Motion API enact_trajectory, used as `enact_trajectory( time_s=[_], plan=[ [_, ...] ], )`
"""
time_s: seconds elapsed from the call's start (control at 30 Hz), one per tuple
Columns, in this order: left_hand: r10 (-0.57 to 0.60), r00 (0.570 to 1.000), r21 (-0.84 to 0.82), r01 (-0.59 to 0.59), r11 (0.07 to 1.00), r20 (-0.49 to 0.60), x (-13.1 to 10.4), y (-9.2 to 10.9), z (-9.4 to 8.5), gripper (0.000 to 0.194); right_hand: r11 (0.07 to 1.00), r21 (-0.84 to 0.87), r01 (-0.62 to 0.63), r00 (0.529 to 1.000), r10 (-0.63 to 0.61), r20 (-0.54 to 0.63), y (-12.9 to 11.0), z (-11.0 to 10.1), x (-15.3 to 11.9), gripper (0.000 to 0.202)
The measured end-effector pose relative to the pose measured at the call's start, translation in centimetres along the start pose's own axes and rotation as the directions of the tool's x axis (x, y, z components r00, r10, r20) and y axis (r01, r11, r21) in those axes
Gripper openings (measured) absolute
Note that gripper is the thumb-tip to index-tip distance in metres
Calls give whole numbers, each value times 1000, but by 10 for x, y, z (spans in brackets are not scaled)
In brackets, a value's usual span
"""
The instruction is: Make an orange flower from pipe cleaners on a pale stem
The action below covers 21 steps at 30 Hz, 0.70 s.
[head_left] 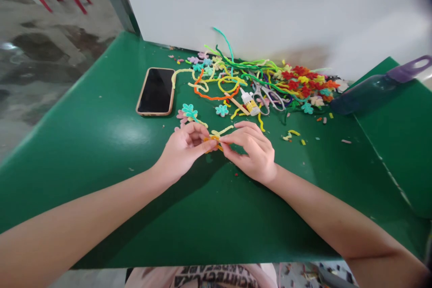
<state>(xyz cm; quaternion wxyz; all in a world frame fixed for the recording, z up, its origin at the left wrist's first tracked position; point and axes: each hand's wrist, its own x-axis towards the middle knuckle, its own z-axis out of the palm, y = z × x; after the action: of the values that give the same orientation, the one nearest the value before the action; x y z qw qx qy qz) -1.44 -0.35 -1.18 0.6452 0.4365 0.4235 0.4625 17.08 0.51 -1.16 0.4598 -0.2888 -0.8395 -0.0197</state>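
Note:
My left hand (189, 146) and my right hand (251, 150) meet over the middle of the green table. Between their fingertips is a small orange pipe cleaner (212, 138), bent into loops. The left thumb and fingers pinch its looped part, and the right thumb and index finger pinch its right end. Just behind it lies a pale yellow pipe cleaner piece (224, 131). Beyond the left hand sit a turquoise pipe-cleaner flower (189, 111) and a pink one (181, 116), partly hidden by that hand. Another light blue flower (222, 110) lies farther back.
A phone (155, 91) lies at the back left. Behind my hands are a glue bottle (250, 102), scissors (270, 99), a wooden stick (236, 102) and a heap of pipe cleaners (259, 66) and flowers. A purple-capped bottle (367, 92) lies right; a white wall (270, 9) bounds the table.

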Motion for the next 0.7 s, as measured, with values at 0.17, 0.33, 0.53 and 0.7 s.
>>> enact_trajectory(
  time_s=[0.17,0.33,0.53,0.7],
  plan=[
    [0,1000,6,0,1000,-10,0,1,1,26,999,29,24,998,-26,56,1,1,-4,19],
    [-2,1000,34,2,999,-10,0,1,1,26,999,29,36,996,-38,85,2,1,-5,17],
    [33,999,88,-31,996,-24,-2,0,0,30,959,-15,282,945,-275,179,1,-10,4,10],
    [16,999,70,-14,997,-33,-2,0,2,33,937,-5,351,921,-344,182,0,-13,6,11]
  ],
)
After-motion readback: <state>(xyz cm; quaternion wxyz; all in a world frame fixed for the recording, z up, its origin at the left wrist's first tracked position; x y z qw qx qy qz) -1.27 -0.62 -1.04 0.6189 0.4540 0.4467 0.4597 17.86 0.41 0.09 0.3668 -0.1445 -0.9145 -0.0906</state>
